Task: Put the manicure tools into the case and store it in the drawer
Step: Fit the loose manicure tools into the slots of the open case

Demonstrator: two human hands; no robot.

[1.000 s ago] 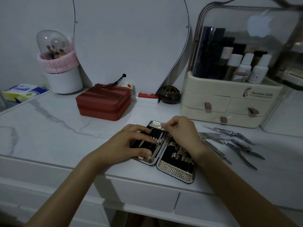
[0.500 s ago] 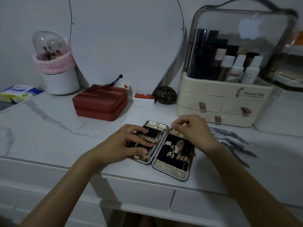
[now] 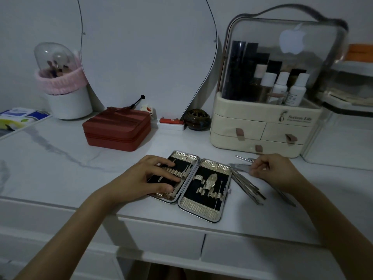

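Observation:
An open manicure case [image 3: 203, 209] with black lining and gold loops lies near the front edge of the white vanity top. A few thin tools sit in its loops. My left hand [image 3: 149, 176] rests flat on the case's left half, fingers spread over it. Just right of the case, my right hand [image 3: 276, 170] is pinched on one flat metal tool [image 3: 239, 168] from the pile of loose manicure tools [image 3: 249, 186]. Two closed drawers [image 3: 258, 257] show under the vanity top.
A red zipped box [image 3: 117, 129] stands behind the case. A cream cosmetics organiser [image 3: 260, 128] with small drawers and bottles is at the back right. A white brush holder [image 3: 64, 98] with a pink band is at the back left, a mirror [image 3: 145, 53] between them.
My right hand left the case's right half and moved right to the loose tools, closing on one. My left hand stayed on the left half.

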